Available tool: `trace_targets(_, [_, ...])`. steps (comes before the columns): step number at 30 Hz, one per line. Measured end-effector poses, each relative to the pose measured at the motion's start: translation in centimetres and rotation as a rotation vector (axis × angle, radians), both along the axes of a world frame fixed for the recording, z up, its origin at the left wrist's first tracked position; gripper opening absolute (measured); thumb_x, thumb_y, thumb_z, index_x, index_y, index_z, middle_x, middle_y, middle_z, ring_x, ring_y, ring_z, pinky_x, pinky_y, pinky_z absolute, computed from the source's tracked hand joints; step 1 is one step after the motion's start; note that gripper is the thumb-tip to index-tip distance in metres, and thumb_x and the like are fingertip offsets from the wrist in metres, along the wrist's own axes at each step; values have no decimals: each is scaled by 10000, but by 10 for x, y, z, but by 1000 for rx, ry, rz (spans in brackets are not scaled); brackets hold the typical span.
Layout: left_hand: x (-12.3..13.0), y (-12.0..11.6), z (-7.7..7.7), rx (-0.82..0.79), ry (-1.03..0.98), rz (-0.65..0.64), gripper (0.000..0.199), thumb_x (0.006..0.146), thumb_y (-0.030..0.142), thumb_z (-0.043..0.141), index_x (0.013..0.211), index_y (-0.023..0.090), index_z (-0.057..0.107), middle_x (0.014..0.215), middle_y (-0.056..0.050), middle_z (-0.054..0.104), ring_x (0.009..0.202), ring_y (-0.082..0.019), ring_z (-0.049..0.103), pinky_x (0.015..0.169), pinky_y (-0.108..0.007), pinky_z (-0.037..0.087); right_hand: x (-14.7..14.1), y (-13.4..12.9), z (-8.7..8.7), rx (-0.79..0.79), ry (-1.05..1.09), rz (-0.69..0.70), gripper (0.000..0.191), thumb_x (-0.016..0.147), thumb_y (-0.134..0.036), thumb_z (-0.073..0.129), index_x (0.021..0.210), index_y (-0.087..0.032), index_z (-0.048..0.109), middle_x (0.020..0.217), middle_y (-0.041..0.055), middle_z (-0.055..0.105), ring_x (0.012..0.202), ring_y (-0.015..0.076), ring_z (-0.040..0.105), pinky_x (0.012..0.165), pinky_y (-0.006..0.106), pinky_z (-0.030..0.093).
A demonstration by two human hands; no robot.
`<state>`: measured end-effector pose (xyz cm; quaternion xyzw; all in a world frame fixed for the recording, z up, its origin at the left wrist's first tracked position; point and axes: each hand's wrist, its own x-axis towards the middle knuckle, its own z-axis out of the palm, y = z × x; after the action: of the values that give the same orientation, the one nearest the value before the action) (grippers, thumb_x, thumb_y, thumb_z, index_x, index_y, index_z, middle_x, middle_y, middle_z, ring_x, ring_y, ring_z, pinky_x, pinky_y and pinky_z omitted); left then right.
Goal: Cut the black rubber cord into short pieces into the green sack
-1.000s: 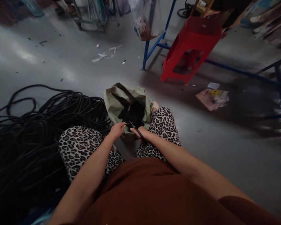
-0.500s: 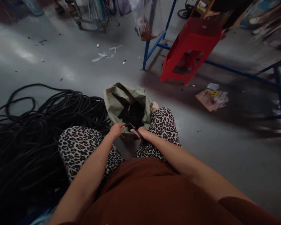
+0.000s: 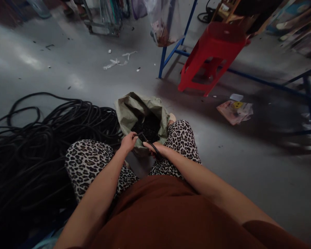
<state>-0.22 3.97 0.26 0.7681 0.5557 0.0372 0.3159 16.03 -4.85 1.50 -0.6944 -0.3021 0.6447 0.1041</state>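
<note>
My left hand (image 3: 129, 141) is closed in a pinch on the end of a black cord (image 3: 139, 134), which sticks out to the right. My right hand (image 3: 159, 148) is closed around black-handled scissors (image 3: 155, 150), their blades pointing up and left close to the cord's tip. Whether the blades touch the cord is too small to tell. Just beyond both hands, an open green woven sack (image 3: 125, 112) stands between my legs with small black pieces (image 3: 147, 128) inside. Left of the sack lies a big tangled heap of black cord (image 3: 54, 131).
A red plastic stool (image 3: 212, 58) leans at the blue metal frame (image 3: 162, 62) ahead. From that frame hangs a clear plastic bag (image 3: 166, 27). Printed plastic packaging (image 3: 234, 112) and white scraps (image 3: 115, 63) lie on the grey floor. Another person's feet (image 3: 68, 11) show at the top left.
My left hand and the cord end have shifted slightly up and away. The scissors' blades have turned a little; the right hand stays almost in place.
</note>
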Motion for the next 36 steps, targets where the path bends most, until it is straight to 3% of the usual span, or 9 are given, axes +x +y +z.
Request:
trace_targets(7, [3, -4, 2, 16, -21, -49, 259, 808, 299, 486, 1016, 200, 604, 974, -49, 661, 909, -185, 595, 807, -288, 452, -3, 0, -4, 7, 47, -12, 623, 710, -724, 472, 697, -107, 562, 433, 19, 525, 337, 140, 517, 336, 220, 418])
trace_targets(28, [7, -7, 0, 13, -38, -176, 299, 817, 291, 464, 1059, 212, 622, 1046, -33, 662, 969, -183, 592, 872, -287, 445, -7, 3, 22, -14, 61, -48, 614, 760, -695, 438, 750, -97, 576, 407, -5, 479, 320, 120, 471, 321, 209, 393])
trace_targets(36, [10, -8, 0, -5, -24, -146, 298, 820, 299, 466, 1057, 210, 623, 1049, -37, 661, 970, -185, 591, 871, -285, 443, -8, 3, 12, 19, -8, -32, 572, 778, -662, 452, 715, -109, 582, 383, -5, 470, 277, 120, 453, 303, 211, 386])
